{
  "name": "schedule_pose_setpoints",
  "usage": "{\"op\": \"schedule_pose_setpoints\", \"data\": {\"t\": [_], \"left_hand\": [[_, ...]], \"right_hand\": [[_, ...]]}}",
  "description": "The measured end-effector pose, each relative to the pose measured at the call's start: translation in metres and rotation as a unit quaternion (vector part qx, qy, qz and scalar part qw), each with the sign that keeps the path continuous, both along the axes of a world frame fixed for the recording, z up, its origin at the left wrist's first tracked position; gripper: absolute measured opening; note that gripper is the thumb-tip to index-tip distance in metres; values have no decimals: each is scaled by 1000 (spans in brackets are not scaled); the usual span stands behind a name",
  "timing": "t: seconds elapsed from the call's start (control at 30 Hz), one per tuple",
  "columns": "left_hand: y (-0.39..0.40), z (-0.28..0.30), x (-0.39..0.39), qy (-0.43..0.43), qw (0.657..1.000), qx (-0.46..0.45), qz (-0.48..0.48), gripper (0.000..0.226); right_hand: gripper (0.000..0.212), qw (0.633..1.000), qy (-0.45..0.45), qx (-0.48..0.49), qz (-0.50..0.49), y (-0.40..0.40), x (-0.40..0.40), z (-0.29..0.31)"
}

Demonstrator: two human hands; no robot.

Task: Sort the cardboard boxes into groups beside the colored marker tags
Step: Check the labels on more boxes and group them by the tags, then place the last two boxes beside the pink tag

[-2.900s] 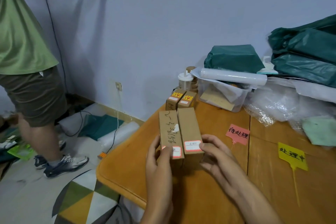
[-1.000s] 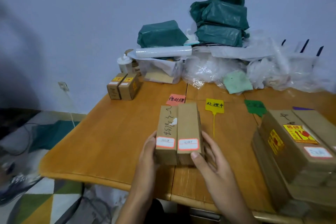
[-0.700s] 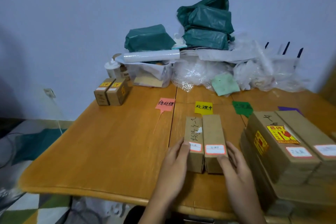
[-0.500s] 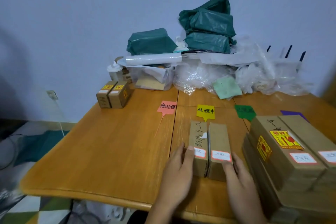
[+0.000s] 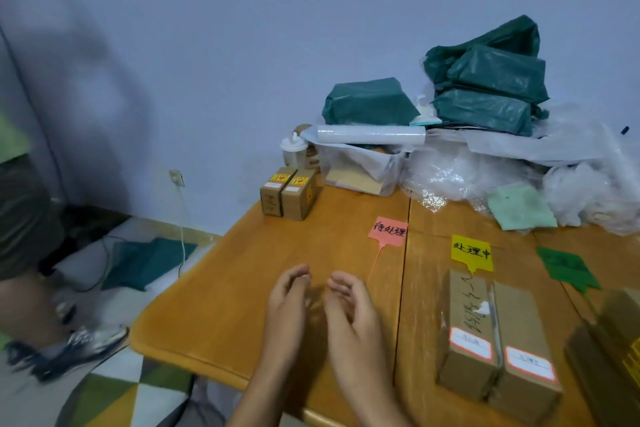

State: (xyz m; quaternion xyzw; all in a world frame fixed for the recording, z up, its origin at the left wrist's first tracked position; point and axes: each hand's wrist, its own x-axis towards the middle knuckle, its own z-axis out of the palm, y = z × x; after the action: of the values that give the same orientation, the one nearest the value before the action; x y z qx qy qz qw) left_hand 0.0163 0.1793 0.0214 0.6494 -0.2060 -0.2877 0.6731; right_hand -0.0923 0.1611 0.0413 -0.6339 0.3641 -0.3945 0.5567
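Two long cardboard boxes (image 5: pixel 491 333) lie side by side on the wooden table (image 5: pixel 235 288), right below the yellow marker tag (image 5: pixel 471 252). A pink tag (image 5: pixel 388 231) lies to its left and a green tag (image 5: pixel 568 267) to its right. Two small boxes with yellow stickers (image 5: pixel 288 191) stand at the far left corner of the table. My left hand (image 5: pixel 289 302) and my right hand (image 5: pixel 349 308) hover empty over the table, left of the long boxes, fingers loosely curled and apart.
A stack of larger cardboard boxes (image 5: pixel 616 350) sits at the right edge. Green wrapped parcels (image 5: pixel 485 90), a clear plastic bin (image 5: pixel 360 170), a film roll (image 5: pixel 367 134) and bubble wrap (image 5: pixel 467 177) crowd the back. A person (image 5: pixel 24 218) stands on the floor at left.
Both hands have let go of the two long boxes, which now rest below the yellow tag, and have moved left. The view has swung left.
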Motion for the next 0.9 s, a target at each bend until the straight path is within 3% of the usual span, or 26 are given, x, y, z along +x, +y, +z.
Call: {"op": "schedule_pose_setpoints", "data": {"t": [0.2, 0.3, 0.4, 0.6, 0.8, 0.9], "left_hand": [[-38, -10, 110, -14, 998, 27, 59, 24], [-66, -7, 160, -19, 997, 29, 75, 41], [-95, 2, 194, -22, 998, 12, 66, 56], [-151, 3, 234, -14, 999, 18, 45, 60], [-170, -5, 235, -31, 999, 13, 41, 26], [-160, -2, 222, -30, 999, 12, 43, 17]], "right_hand": [[39, 998, 45, 49, 8, -75, 104, -3], [51, 997, 54, 58, -1, -112, 152, -5], [58, 996, 64, 56, -27, -148, 192, -12], [65, 993, 81, 72, -53, -205, 235, -15], [46, 996, 57, 66, -28, -229, 247, -25], [50, 994, 31, 88, -51, -208, 230, -15]]}}
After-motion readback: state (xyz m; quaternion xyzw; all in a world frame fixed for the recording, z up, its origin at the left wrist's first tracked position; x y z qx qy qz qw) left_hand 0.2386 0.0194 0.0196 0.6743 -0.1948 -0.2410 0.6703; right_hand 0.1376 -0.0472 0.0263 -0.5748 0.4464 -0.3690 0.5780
